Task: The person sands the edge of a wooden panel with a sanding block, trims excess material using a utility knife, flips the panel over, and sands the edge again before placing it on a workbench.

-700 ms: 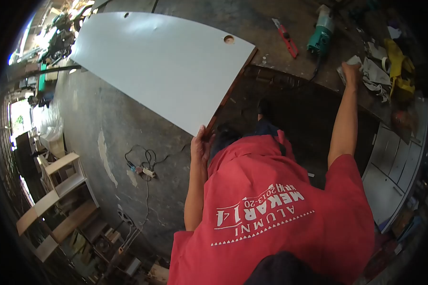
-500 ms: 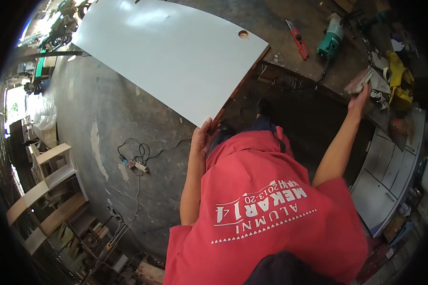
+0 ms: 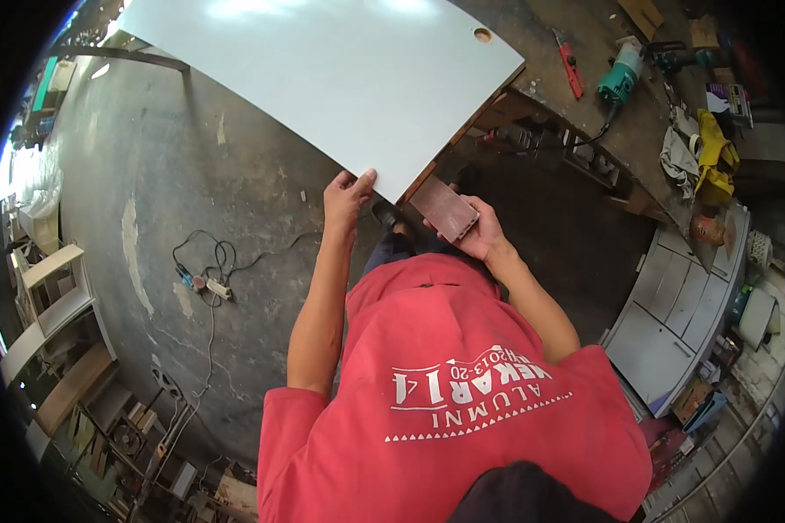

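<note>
A large white panel (image 3: 323,78) with a round hole near its right corner lies across the worktable, its near corner jutting toward me. My left hand (image 3: 349,196) is closed on the panel's near edge, thumb on the white top and fingers beneath. In my right hand (image 3: 484,234) is a reddish-brown sanding block (image 3: 445,209), gripped by its near end. The block's far end is at the panel's brown side edge, close to the near corner; whether it touches I cannot tell.
On the worktable (image 3: 584,118) lie a red utility knife (image 3: 571,70), a green power tool (image 3: 619,80) and a yellow cloth (image 3: 717,157). A white cabinet (image 3: 672,305) stands at the right. A corded plug (image 3: 218,288) rests on the floor, with wooden shelving (image 3: 61,305) at far left.
My right hand has come from the table's right side to the panel's near corner with the sanding block. My left hand still holds the panel edge, slightly farther from the corner.
</note>
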Demonstrator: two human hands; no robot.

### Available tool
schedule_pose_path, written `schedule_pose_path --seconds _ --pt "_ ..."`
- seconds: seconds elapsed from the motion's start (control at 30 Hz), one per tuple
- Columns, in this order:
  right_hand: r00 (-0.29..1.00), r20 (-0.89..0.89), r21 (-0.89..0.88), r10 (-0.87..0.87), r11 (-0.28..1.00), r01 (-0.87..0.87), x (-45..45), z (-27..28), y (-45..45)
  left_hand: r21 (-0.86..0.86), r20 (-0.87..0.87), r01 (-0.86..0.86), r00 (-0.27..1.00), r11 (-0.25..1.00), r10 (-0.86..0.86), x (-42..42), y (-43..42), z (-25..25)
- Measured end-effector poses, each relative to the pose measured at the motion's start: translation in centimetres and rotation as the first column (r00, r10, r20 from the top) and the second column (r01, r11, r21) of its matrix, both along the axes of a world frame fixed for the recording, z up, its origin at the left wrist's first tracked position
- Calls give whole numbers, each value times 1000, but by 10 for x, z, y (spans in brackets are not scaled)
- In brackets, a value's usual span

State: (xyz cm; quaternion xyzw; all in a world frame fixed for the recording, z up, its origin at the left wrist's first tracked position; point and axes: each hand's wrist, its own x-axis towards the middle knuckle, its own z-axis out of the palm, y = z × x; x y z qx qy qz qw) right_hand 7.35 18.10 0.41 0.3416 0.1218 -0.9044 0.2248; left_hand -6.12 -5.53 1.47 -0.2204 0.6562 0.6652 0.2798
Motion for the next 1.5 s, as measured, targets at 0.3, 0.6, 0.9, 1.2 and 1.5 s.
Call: schedule_pose_path --seconds 0.3,0.6,0.9,1.2,1.5 --pt "999 4 10 -51 999 50 2 34 -8 50 -37 -8 999 999 9 3 0 0" --pt "999 -40 -6 -35 999 35 0 43 -6 13 -40 27 999 1000 -26 2 -2 -3" --pt "990 22 59 -143 988 141 -20 51 23 233 174 7 984 972 -49 31 17 -11" --pt "993 -23 52 -118 992 119 -47 45 68 395 297 -146 955 907 25 26 40 -3" --pt "983 -16 97 -181 979 181 -73 53 101 325 330 -211 939 922 98 30 50 8"
